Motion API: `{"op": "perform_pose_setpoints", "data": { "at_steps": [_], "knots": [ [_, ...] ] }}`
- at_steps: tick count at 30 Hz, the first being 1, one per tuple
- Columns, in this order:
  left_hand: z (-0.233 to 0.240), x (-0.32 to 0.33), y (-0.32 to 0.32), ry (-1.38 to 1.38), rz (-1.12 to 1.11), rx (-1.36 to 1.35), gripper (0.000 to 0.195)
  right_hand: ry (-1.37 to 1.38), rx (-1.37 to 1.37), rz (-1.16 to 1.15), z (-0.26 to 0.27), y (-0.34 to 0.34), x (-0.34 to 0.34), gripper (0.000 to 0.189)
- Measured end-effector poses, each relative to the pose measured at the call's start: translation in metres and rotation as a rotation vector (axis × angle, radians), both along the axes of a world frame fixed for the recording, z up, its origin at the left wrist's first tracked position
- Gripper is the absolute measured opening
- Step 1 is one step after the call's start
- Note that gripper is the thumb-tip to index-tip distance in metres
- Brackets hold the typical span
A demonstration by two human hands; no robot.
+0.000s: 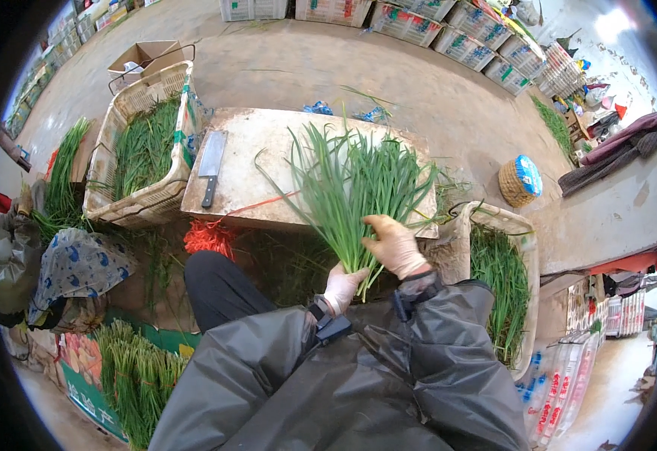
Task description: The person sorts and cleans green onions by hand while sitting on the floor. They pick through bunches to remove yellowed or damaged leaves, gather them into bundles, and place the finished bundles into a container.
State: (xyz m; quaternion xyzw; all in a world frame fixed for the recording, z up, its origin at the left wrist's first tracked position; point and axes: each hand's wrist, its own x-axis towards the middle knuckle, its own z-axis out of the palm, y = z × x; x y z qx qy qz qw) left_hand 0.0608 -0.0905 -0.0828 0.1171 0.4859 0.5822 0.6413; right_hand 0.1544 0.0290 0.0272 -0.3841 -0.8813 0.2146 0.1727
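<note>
My gloved left hand [342, 288] grips a bunch of long green garlic chives [328, 197] near its pale base. The leaves fan out, slightly blurred, over a worn, light-coloured board [255, 135]. Beside the stems, my gloved right hand [397, 248] has its thumb and fingers apart, close against the leaves; whether it touches them I cannot tell. More chives [393, 169] lie on the board's right part, behind the bunch. A cleaver with a black handle [212, 160] rests at the board's left. Red plastic tie strands [210, 237] hang at its front edge, one strand reaching under the leaves.
Crates of greens stand left [131, 206] and right [522, 344] of the board. Tied bundles [137, 366] lie at lower left. A woven basket with a blue top [520, 181] sits on the floor near a side table [599, 225]. Stacked crates [407, 25] line the back.
</note>
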Motion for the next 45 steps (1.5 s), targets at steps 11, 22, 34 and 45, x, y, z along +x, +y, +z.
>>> {"op": "perform_pose_setpoints", "data": {
  "at_steps": [11, 22, 34, 45],
  "knots": [
    [0.006, -0.005, -0.002, 0.103, -0.018, -0.012, 0.045, -0.287, 0.203, 0.049, -0.044, 0.011, -0.064, 0.007],
    [0.006, -0.003, -0.002, 0.178, -0.022, 0.016, 0.039, -0.447, 0.39, -0.462, -0.024, 0.071, 0.024, 0.01],
    [-0.009, 0.002, 0.002, 0.154, 0.012, 0.022, 0.037, -0.269, -0.011, -0.267, -0.022, 0.018, -0.075, 0.046],
    [0.011, -0.006, -0.003, 0.515, -0.161, 0.001, 0.03, -0.212, -0.197, -0.389, -0.049, 0.047, -0.094, 0.035]
  ]
}}
